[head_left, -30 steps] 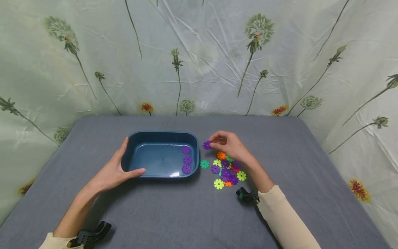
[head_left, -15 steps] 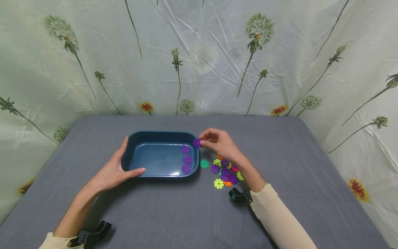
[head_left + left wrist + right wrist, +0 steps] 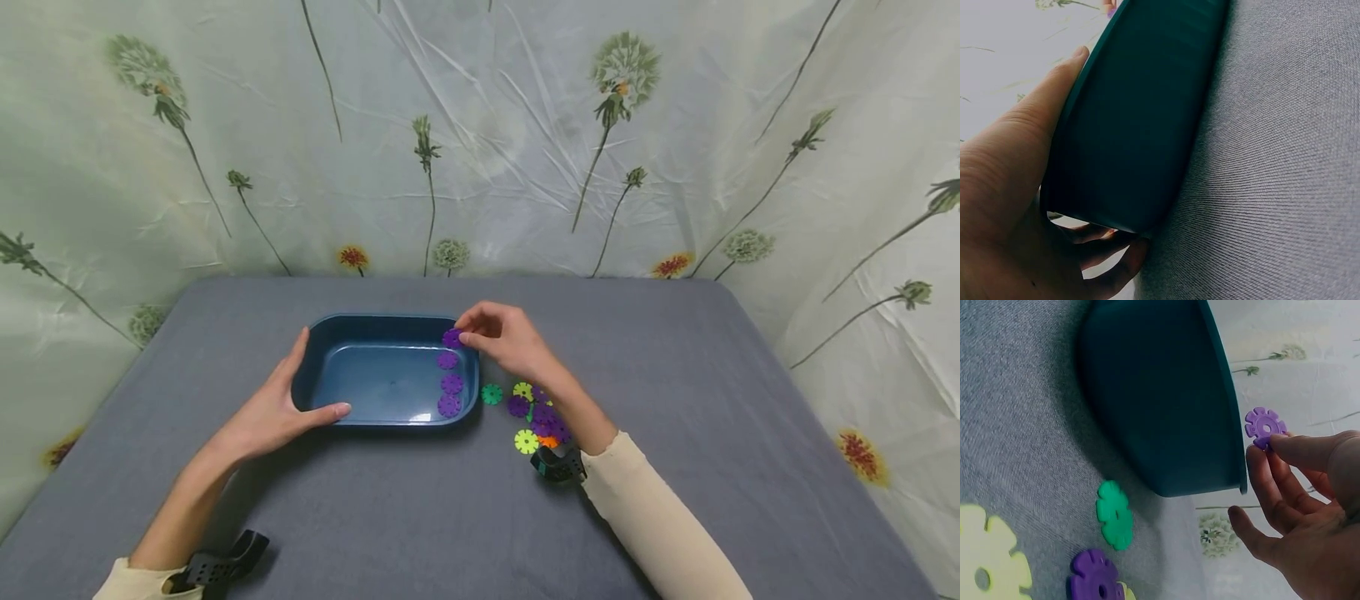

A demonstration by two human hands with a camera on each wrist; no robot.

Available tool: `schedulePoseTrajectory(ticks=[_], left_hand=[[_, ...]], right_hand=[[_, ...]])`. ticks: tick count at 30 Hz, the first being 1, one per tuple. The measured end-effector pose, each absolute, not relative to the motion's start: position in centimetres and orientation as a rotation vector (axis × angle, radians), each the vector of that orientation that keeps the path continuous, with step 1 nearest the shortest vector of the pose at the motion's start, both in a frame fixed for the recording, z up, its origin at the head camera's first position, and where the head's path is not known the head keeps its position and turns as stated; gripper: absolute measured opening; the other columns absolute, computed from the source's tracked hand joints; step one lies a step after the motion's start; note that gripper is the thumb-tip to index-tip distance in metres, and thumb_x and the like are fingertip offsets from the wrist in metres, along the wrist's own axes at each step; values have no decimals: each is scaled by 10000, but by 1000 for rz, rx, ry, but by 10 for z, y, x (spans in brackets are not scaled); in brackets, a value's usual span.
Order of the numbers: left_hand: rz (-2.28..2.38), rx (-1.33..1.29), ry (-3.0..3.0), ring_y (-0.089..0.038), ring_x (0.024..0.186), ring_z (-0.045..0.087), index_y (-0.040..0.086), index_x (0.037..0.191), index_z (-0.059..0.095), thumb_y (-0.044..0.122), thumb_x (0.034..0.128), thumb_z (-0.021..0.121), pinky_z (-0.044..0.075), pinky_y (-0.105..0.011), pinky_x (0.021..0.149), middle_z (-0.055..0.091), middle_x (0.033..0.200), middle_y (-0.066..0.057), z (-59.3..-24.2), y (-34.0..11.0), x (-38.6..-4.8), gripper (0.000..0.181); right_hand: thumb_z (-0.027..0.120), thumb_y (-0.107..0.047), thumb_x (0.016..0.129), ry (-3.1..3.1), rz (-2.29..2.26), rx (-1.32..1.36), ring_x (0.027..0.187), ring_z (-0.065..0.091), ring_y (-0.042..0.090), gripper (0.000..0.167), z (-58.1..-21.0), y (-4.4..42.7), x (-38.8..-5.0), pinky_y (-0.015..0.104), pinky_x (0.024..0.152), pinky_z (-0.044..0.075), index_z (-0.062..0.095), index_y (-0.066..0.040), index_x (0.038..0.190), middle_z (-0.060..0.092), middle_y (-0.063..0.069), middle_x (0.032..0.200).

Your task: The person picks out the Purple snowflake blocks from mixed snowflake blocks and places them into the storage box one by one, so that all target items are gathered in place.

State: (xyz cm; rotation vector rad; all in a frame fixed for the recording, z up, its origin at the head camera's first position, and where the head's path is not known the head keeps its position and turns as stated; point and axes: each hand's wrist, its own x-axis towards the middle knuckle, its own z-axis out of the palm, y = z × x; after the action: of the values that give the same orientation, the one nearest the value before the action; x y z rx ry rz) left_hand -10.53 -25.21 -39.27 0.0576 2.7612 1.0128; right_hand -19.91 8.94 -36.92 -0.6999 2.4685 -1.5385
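Observation:
A dark blue plastic tub (image 3: 390, 418) stands on the grey cloth, with a short column of purple notched discs (image 3: 452, 384) lying along its right side. My left hand (image 3: 272, 404) grips the tub's left end, thumb along the front rim and fingers around the end wall, as the left wrist view (image 3: 997, 187) shows. Over the tub's back right corner, my right hand (image 3: 512, 340) pinches another purple notched disc (image 3: 1265, 425) between thumb and fingertips. In the right wrist view that disc is just past the tub's rim.
Right of the tub lies a loose pile of notched discs (image 3: 543, 417) in purple, yellow and orange, partly under my right forearm. A green disc (image 3: 491, 394) sits apart, close to the tub's wall. A flower-printed curtain (image 3: 495, 150) hangs behind the table.
My right hand has moved left from above the pile to over the tub's back right corner, carrying the purple disc. The left hand and tub stay put.

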Motion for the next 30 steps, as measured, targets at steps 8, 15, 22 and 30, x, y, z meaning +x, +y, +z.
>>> schedulePoseTrajectory(ticks=[8,15,22,30], left_hand=[[1012,67,2759,-638,1529,137,231,1657,-193,541,851,801,256,-838,1099,-8,1717,-340,-393,-254,-105,1317],[999,59,2756,-644,1521,154,245,1656,-196,557,853,794,277,-835,1087,0,1714,-346,-393,-253,-105,1313],[1013,65,2759,-653,1515,157,234,1658,-190,543,849,801,266,-840,1092,9,1708,-358,-393,-253,-105,1316],[1017,68,2764,-655,1515,155,224,1659,-188,539,847,804,259,-843,1094,11,1707,-360,-394,-252,-105,1320]], right_hand=[[704,-75,987,2451,-1510,-694,945,696,196,134,-371,77,-199,233,782,551,730,-50,1116,747,129,1086],[711,-96,986,2460,-1464,-722,920,683,160,115,-373,69,-198,234,774,526,740,-84,1097,744,92,1036],[708,-112,992,2468,-1436,-717,935,668,157,100,-376,66,-198,253,780,529,744,-109,1086,738,62,1029],[708,-122,994,2475,-1398,-757,930,673,157,99,-380,61,-199,249,777,527,755,-112,1081,745,56,1025]])
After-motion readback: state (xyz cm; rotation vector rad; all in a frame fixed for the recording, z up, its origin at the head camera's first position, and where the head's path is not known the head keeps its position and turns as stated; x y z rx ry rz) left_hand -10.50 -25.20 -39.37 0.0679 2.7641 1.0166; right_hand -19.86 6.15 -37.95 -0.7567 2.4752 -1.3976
